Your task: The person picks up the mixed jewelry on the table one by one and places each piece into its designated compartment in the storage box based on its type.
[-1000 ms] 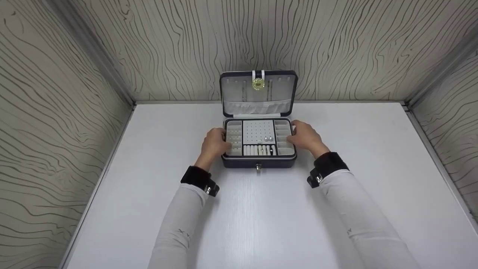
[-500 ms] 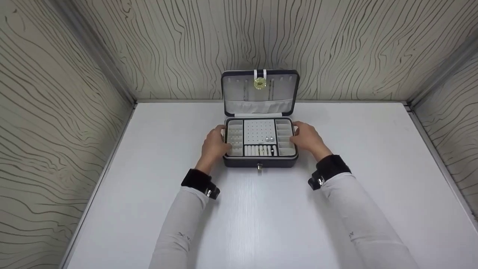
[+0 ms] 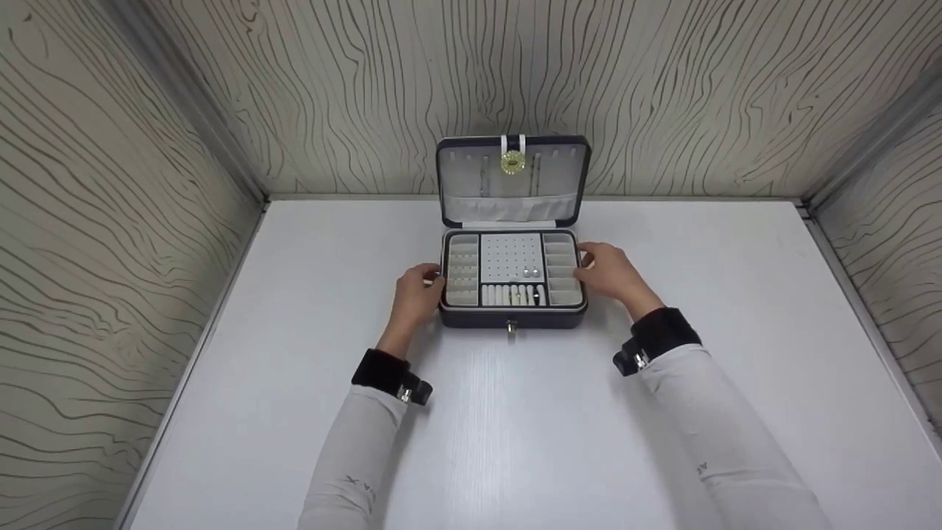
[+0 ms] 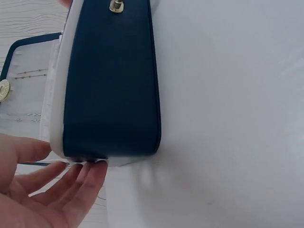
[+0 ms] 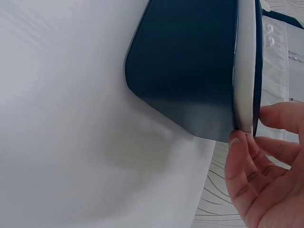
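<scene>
A dark blue jewelry box [image 3: 475,319] stands on the table with its lid [image 3: 460,173] raised. Its white tray has small side compartments, a perforated earring panel [image 3: 504,254] bearing two pearl earrings [image 3: 530,272], and a row of ring rolls [image 3: 497,295] with rings at the right end. Necklaces [image 3: 534,177] hang inside the lid. My left hand [image 3: 416,298] is at the box's left side, thumb by the rim and relaxed fingertips against the side wall in the left wrist view. On the right, my right hand [image 3: 612,274] pinches the rim between thumb and fingers.
The white table [image 3: 500,442] is bounded by wood-patterned panels at the back [image 3: 353,96] and both sides. A gold round clasp [image 3: 513,162] hangs from the lid's top edge, and a small metal catch [image 3: 511,327] sticks out at the box front.
My left thumb has come off the tray edge, and the left hand has drawn slightly left and toward me. The right hand has shifted slightly right. The box stays in nearly the same place.
</scene>
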Demonstrator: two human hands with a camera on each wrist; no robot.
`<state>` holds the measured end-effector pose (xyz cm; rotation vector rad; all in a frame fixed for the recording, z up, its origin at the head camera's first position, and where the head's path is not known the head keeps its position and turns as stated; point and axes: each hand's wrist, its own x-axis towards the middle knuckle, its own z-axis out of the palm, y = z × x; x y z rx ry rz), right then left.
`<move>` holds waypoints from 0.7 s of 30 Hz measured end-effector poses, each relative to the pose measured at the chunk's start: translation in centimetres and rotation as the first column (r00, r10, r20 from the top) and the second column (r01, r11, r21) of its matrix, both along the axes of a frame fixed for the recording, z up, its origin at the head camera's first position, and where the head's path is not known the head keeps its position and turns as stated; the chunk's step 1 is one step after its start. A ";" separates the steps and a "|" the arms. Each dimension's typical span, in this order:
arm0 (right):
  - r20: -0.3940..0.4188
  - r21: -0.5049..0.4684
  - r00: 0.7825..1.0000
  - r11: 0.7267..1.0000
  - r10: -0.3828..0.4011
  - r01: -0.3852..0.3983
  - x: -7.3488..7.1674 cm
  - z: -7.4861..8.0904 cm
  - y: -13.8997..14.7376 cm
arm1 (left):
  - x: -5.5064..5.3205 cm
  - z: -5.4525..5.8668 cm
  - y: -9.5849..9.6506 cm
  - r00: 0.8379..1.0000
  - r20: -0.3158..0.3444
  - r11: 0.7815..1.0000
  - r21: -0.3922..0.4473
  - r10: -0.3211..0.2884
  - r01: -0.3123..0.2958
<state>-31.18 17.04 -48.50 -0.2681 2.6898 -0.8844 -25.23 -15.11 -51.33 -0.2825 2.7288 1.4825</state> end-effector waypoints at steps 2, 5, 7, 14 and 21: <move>0.005 -0.004 1.000 1.000 0.006 -0.006 0.1 0.1 0.1 | 0.1 -0.1 -0.1 1.000 0.009 1.000 0.018 -0.003 0.003; 0.003 -0.006 1.000 1.000 0.025 -0.025 0.2 0.2 0.2 | 0.2 -0.2 -0.2 0.999 0.038 0.998 0.063 0.001 -0.003; 0.002 -0.009 0.999 0.999 0.037 -0.037 0.2 0.4 0.2 | 0.3 -0.3 -0.3 0.998 0.062 0.995 0.095 0.005 -0.011; -0.034 -0.042 0.998 0.998 0.053 -0.054 0.0 1.4 0.2 | 0.3 -0.7 -0.4 0.996 0.092 0.981 0.191 0.013 -0.031; -0.233 -0.123 0.972 0.992 0.005 -0.034 -1.0 4.2 -0.4 | 0.3 -0.8 -0.3 0.996 0.087 0.985 0.166 0.022 -0.036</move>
